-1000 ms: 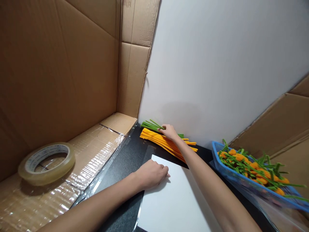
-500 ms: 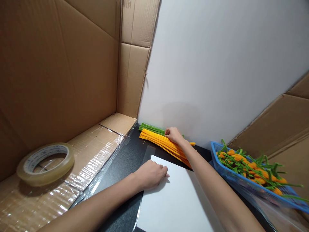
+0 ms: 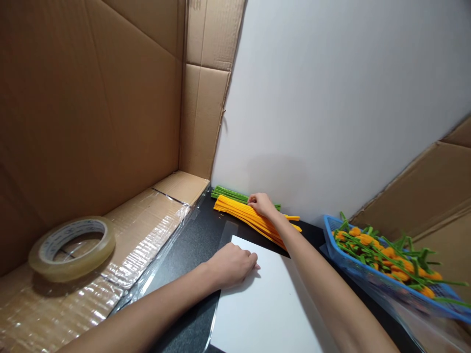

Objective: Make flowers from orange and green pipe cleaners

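My right hand [image 3: 262,204] reaches to the back of the dark tabletop and rests with bent fingers on a bundle of yellow pipe cleaners [image 3: 239,212]. Green pipe cleaners [image 3: 228,194] lie just behind them against the white wall. What the fingers pinch is hidden. My left hand [image 3: 232,264] lies loosely curled on the near left corner of a white sheet [image 3: 268,309], with nothing seen in it.
A blue basket [image 3: 368,279] of finished orange-and-green pipe-cleaner flowers stands at the right. A roll of clear tape [image 3: 71,247] sits on the taped cardboard flap at the left. Cardboard walls rise on the left and at the far right.
My right hand has shifted from the green pipe cleaners down onto the yellow bundle. The left hand has stayed on the sheet.
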Motion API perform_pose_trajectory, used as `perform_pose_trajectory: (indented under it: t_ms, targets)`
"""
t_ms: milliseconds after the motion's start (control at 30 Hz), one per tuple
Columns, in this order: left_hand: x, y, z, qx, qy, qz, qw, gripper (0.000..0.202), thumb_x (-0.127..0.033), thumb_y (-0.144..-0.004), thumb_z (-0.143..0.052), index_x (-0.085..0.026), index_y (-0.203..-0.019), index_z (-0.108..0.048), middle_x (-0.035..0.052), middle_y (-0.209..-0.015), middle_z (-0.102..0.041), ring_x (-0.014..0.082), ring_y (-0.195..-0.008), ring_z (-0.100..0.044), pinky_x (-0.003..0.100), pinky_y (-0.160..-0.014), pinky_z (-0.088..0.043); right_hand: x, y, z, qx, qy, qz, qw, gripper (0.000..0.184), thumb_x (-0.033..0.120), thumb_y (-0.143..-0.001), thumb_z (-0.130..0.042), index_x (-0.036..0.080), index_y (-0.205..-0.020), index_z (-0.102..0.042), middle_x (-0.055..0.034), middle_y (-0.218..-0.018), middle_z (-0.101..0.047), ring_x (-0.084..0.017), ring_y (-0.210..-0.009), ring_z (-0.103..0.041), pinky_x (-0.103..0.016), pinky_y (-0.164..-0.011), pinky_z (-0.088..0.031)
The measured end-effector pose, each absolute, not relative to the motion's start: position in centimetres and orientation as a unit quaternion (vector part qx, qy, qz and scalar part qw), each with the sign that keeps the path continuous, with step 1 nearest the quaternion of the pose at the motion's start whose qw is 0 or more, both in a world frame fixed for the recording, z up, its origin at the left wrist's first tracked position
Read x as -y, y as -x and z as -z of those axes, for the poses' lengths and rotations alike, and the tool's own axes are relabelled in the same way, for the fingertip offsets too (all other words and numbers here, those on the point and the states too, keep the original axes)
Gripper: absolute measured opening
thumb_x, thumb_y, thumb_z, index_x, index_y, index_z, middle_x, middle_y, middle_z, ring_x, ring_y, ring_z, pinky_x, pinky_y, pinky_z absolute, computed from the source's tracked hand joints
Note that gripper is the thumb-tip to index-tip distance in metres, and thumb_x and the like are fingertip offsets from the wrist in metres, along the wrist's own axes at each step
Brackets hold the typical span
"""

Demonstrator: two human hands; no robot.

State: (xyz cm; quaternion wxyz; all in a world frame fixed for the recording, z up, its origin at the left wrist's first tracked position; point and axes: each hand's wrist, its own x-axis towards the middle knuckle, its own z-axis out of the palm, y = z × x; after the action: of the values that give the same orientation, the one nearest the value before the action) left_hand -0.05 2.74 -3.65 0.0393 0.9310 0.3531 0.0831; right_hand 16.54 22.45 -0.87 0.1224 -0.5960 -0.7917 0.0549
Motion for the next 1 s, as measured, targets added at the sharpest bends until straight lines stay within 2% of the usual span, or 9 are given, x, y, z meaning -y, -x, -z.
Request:
perform_pose_trajectory:
  t_ms: [167,367,533,700,833,900,1000]
  targets:
    - [-2.7,0.0,3.6,-0.352,-0.932,-0.083,0.038,0.024,-0.032,-0.103,-0.047,-0.014,-0.104,-0.063,0.0111,-0.098,-0.076,0.0277,-0.082,-0.075,0.036,-0.067,-0.055,-22.3,-15.6,0.8,0.798,0.584,-0.061,0.136,0.012,0.022,-0.087,-0.066,0.022,-0.090,-0.077,-0.0027,-0.087,-0.077,-0.015,-0.079,-0.066,-0.024,-0.070,-0.041]
    - [-2.7,0.1,3.5,-0.353,-0.931,-0.079,0.041,0.024,-0.029,-0.103,-0.047,-0.013,-0.105,-0.064,0.0109,-0.098,-0.076,0.0280,-0.083,-0.075,0.036,-0.068,-0.056,-22.2,-14.7,0.0,0.789,0.601,-0.041,0.120,0.010,0.029,-0.089,-0.068,0.024,-0.092,-0.076,-0.0033,-0.094,-0.079,-0.018,-0.090,-0.069,-0.026,-0.074,-0.040]
    - [-2.8,0.1,3.7,-0.351,-0.932,-0.084,0.039,0.025,-0.029,-0.103,-0.046,-0.014,-0.105,-0.065,0.0107,-0.099,-0.076,0.0276,-0.083,-0.076,0.036,-0.069,-0.057,-21.8,-13.8,-0.1,0.788,0.609,0.005,0.088,0.018,0.029,-0.097,-0.056,0.025,-0.107,-0.071,-0.0083,-0.101,-0.078,-0.023,-0.098,-0.067,-0.030,-0.081,-0.040]
    - [-2.7,0.1,3.4,-0.353,-0.931,-0.079,0.042,0.025,-0.029,-0.103,-0.046,-0.013,-0.105,-0.065,0.0111,-0.099,-0.076,0.0286,-0.084,-0.076,0.037,-0.069,-0.057,-20.9,-12.7,-0.5,0.793,0.605,0.046,0.045,0.027,0.028,-0.103,-0.045,0.022,-0.117,-0.066,-0.0174,-0.107,-0.075,-0.027,-0.100,-0.068,-0.034,-0.084,-0.041]
    - [-2.7,0.0,3.4,-0.351,-0.932,-0.075,0.041,0.025,-0.030,-0.103,-0.046,-0.013,-0.106,-0.064,0.0107,-0.101,-0.076,0.0294,-0.085,-0.076,0.039,-0.070,-0.058,-21.1,-13.5,-1.4,0.792,0.608,0.050,0.013,0.026,0.035,-0.096,-0.060,0.021,-0.115,-0.069,-0.0179,-0.111,-0.074,-0.028,-0.103,-0.068,-0.032,-0.082,-0.044]
    - [-2.7,0.0,3.4,-0.352,-0.932,-0.075,0.041,0.025,-0.031,-0.103,-0.046,-0.014,-0.106,-0.064,0.0102,-0.101,-0.076,0.0295,-0.086,-0.076,0.040,-0.071,-0.059,-21.4,-14.6,-1.8,0.791,0.610,0.040,-0.009,0.019,0.029,-0.090,-0.067,0.021,-0.106,-0.074,-0.0157,-0.109,-0.075,-0.028,-0.102,-0.069,-0.031,-0.079,-0.044]
    - [-2.7,0.0,3.5,-0.356,-0.930,-0.077,0.042,0.025,-0.031,-0.103,-0.046,-0.014,-0.105,-0.065,0.0097,-0.101,-0.077,0.0292,-0.087,-0.076,0.039,-0.071,-0.059,-21.5,-16.5,-2.1,0.785,0.618,0.026,-0.030,0.018,0.020,-0.088,-0.066,0.021,-0.101,-0.078,-0.0139,-0.105,-0.077,-0.026,-0.098,-0.071,-0.029,-0.075,-0.044]
